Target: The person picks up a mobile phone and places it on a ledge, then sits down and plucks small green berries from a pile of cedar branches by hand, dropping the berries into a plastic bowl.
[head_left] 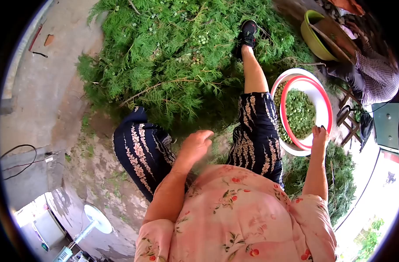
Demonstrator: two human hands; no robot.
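Right hand (320, 136) at red-rimmed basin (327, 105)

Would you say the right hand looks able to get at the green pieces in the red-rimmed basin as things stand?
Probably yes: the right hand is right at the edge of the red-rimmed basin, and nothing visible covers the green pieces inside.

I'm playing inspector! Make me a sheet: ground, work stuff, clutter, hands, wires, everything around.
Surface: ground, patchy and stained.
Job's things: branches, heaped; green bits in the red-rimmed basin, which overlaps a white basin.
Clutter: thin red thing, far left.
Hands: left hand near the branches, hold unclear; right hand at the red-rimmed basin, dark thing at fingertips.
Cables: black loop, left; dark cable, right.
Surroundings: fan, lower left; another person and green tub, right.
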